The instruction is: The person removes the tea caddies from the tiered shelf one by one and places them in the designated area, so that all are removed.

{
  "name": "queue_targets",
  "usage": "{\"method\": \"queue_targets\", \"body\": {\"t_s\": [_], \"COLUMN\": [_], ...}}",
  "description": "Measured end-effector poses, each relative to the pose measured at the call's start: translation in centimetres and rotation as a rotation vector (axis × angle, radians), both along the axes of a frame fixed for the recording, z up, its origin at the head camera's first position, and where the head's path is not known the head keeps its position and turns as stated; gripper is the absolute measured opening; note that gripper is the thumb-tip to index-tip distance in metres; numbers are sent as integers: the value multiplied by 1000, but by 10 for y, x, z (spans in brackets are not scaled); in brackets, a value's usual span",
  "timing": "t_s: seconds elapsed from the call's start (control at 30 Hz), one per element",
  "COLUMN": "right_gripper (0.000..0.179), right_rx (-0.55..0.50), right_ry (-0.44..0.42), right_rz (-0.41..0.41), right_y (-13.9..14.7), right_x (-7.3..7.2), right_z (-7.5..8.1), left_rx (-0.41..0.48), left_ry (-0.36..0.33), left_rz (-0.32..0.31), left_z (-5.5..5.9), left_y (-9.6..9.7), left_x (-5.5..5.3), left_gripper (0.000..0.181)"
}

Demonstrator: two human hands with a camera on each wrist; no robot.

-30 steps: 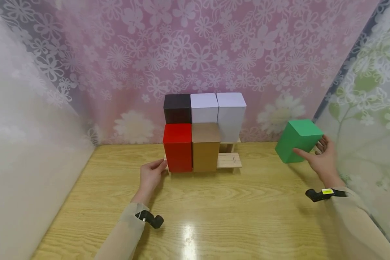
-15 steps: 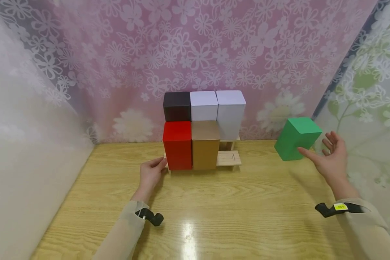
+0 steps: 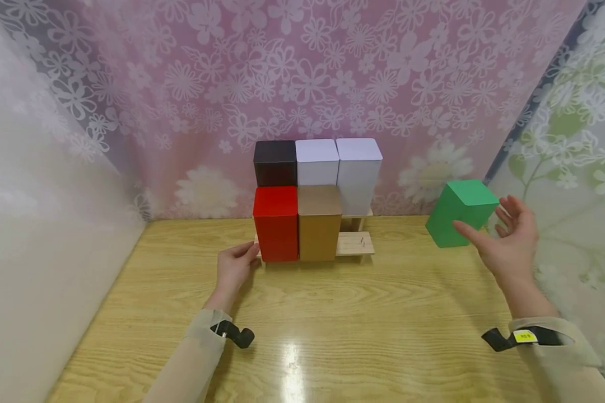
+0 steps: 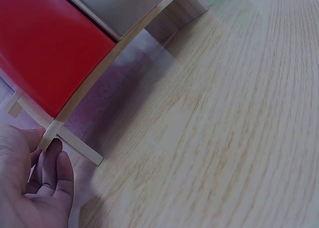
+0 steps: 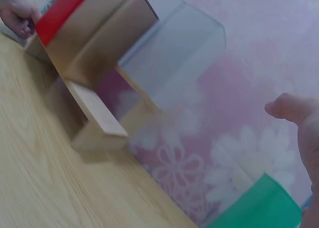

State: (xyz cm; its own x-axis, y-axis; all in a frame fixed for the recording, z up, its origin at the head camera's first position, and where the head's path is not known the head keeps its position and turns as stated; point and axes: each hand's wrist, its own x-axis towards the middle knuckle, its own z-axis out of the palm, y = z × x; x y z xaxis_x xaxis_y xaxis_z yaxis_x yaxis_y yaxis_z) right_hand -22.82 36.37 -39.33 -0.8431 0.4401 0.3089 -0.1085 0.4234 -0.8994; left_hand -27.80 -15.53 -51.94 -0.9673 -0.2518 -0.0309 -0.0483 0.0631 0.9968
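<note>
My left hand (image 3: 234, 268) pinches the left end of the lower step of a wooden stand (image 3: 354, 244), thumb above and fingers below in the left wrist view. A red box (image 3: 277, 232) and a brown box (image 3: 319, 232) stand side by side on that step. Behind them, on the upper level, are a black box (image 3: 275, 162), a white box (image 3: 316, 162) and another white box (image 3: 358, 176). At the far right a green box (image 3: 459, 215) stands on the table. My right hand (image 3: 511, 240) is beside it, fingers spread; the thumb is apart from the box in the right wrist view.
The wood-grain table (image 3: 333, 330) ends at a pink floral curtain (image 3: 302, 73) behind the stand. A pale sheet (image 3: 45, 224) hangs at the left, and a flowered one (image 3: 580, 184) borders the right side near the green box. The lower step's right end is bare.
My right hand has come away from the green box, back toward the right, and its fingers have spread. The green box and my left hand have stayed in place.
</note>
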Motion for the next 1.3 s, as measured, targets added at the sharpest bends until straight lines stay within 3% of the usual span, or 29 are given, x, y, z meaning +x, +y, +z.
{"method": "queue_targets", "body": {"t_s": [0.53,1.3], "right_gripper": [101,101], "right_rx": [36,-35], "right_ry": [119,115], "right_rz": [93,193], "right_y": [-57,-113], "right_x": [11,10], "right_z": [-11,-23], "left_rx": [27,22], "left_ry": [23,19], "left_rz": [6,10], "left_z": [2,3], "left_y": [1,0], "left_x": [-3,-5], "left_gripper": [30,29]}}
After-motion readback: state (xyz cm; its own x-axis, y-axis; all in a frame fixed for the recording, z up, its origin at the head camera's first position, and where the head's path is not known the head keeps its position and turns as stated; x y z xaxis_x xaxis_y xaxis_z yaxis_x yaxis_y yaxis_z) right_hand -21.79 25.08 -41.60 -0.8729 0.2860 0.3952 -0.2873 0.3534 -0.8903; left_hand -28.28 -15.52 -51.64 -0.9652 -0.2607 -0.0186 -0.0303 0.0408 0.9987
